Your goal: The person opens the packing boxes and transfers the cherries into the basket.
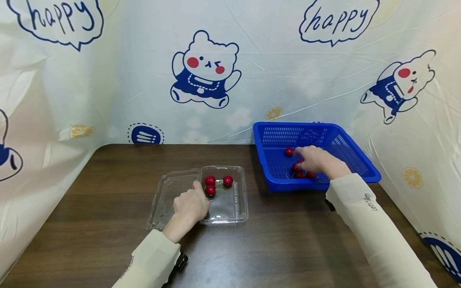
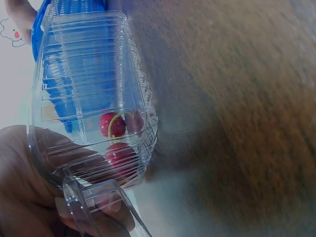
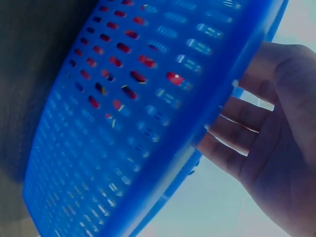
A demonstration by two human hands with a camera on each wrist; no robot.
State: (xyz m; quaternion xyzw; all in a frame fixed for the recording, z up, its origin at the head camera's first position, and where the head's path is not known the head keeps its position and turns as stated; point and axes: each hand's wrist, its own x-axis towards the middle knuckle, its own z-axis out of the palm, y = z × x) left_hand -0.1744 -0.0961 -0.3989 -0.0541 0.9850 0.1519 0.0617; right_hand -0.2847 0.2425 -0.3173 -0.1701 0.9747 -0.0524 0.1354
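A clear plastic clamshell box (image 1: 224,208) lies open on the table, its lid folded to the left. Three red cherries (image 1: 227,181) are in its tray, one with a green stem (image 2: 113,124) showing in the left wrist view. My left hand (image 1: 191,203) grips the box at the hinge side, fingers curled beneath the lid (image 2: 76,197). Inside the blue basket (image 1: 268,185), my right hand (image 1: 317,160) reaches down over several cherries (image 1: 311,175), fingers spread and slightly bent. In the right wrist view the basket's rim hides those fingertips.
A lone cherry (image 1: 289,152) lies in the basket by my right index finger. The basket stands at the table's back right, against a printed curtain (image 1: 266,80). The brown wooden table (image 1: 108,200) extends to the left and front of the box.
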